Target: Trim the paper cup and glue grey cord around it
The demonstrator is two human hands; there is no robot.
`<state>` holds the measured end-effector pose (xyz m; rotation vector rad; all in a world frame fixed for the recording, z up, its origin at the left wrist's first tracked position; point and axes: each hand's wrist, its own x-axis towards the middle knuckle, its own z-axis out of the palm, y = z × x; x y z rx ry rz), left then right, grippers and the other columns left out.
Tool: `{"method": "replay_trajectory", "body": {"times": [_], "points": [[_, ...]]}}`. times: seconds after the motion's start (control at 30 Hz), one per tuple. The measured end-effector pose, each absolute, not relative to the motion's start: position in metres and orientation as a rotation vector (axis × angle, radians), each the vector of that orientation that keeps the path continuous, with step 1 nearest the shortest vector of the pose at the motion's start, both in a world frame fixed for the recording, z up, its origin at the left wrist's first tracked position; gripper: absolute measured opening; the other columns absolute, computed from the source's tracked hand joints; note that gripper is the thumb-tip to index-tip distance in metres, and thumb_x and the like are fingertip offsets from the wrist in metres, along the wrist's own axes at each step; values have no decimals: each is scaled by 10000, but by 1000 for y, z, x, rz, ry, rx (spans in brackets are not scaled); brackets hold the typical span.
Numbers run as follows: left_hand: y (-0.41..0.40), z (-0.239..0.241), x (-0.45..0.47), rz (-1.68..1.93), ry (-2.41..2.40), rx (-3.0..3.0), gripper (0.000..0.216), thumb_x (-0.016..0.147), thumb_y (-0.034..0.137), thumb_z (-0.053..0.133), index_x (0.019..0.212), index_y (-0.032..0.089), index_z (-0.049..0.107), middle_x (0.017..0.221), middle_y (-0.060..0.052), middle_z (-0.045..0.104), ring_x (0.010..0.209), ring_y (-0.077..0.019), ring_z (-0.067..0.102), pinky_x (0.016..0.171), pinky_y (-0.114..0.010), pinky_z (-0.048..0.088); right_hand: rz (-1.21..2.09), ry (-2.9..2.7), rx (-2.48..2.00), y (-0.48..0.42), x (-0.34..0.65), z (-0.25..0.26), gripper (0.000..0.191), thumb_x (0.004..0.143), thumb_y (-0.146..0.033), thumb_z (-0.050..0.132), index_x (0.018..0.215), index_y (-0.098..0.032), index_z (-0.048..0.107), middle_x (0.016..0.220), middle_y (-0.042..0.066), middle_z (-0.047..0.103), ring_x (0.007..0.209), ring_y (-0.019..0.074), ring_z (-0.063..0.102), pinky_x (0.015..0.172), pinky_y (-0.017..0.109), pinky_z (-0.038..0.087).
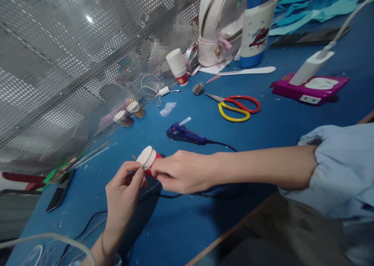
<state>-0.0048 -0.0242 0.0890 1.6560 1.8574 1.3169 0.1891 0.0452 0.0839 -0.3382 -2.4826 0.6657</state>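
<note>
A red and white paper cup (149, 156) lies tilted between my two hands, just above the blue table. My right hand (182, 171) is closed around its red side. At the white part near the cup's rim, my left hand (126, 182) pinches thumb and forefinger together on what looks like a thin grey strand. A blue glue gun (187, 135) with a clear glue stick rests just beyond the cup. Farther back sit a small ball of grey yarn (198, 88) and scissors (235, 107) with red and yellow handles.
A stack of paper cups (177, 65), a backpack (220, 28) and a bottle (257, 32) stand at the back. A pink power strip (311, 87) is at right. Two small cups (128, 115) stand by the perforated metal panel (87, 55). Cables cross the near table (175, 227).
</note>
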Motion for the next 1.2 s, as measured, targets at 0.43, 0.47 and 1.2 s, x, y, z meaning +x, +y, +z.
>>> {"method": "replay_trajectory", "body": {"times": [0.43, 0.47, 1.2], "points": [[-17, 76, -6, 1608, 1640, 1345, 125, 767, 271, 700, 831, 174, 655, 704, 26, 610, 515, -95, 577, 460, -209, 436, 372, -1597, -727, 113, 245, 126, 227, 882, -35, 403, 975, -128, 588, 912, 61, 634, 838, 112, 600, 778, 237, 458], [-17, 76, -7, 1617, 1639, 1345, 128, 768, 272, 702, 832, 173, 653, 705, 28, 607, 515, -93, 571, 464, -210, 439, 451, -1610, -872, 125, 249, 125, 237, 827, 14, 438, 925, -132, 597, 899, 56, 643, 830, 119, 609, 748, 241, 459], [-15, 69, -7, 1590, 1725, 1276, 182, 776, 329, 717, 863, 177, 666, 625, 30, 653, 532, -114, 606, 515, -211, 471, 910, -2310, -565, 80, 209, 90, 220, 876, -370, 600, 798, -164, 606, 690, -15, 618, 565, 100, 512, 530, 208, 337]]}}
